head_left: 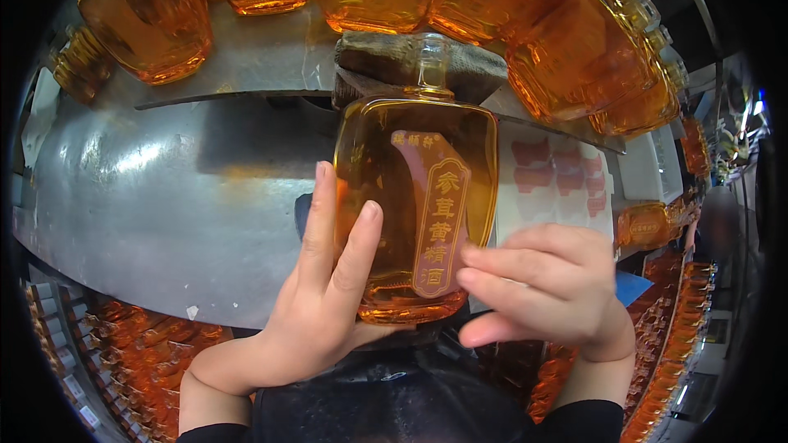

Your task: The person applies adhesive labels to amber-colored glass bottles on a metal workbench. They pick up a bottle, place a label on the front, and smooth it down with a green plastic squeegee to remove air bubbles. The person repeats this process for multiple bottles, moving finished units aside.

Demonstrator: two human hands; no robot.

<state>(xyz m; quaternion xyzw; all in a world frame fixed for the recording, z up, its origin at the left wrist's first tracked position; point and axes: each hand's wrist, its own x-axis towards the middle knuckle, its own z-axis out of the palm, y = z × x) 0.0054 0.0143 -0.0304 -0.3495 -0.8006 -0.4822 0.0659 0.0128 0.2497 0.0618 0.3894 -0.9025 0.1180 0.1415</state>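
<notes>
A flat-sided glass bottle (382,230) of amber liquid lies before me, its uncapped-looking neck pointing away and resting on a dark padded support (373,61). On its face is a pinkish label (443,221) with gold lettering and a gold outline. My left hand (316,299) steadies the bottle, fingers stretched along its left side and the thumb partly hidden under its base. At the label's lower right edge, the fingertips of my right hand (542,283) touch it. That hand's thumb stands apart below the fingers, and motion blurs it slightly.
Several filled bottles (148,16) stand in an arc along the far side of the metal table (123,197). A pale backing sheet (566,180) with several pink labels lies to the right, beside another lying bottle (644,226). Rows of amber bottles (139,353) fill the lower left.
</notes>
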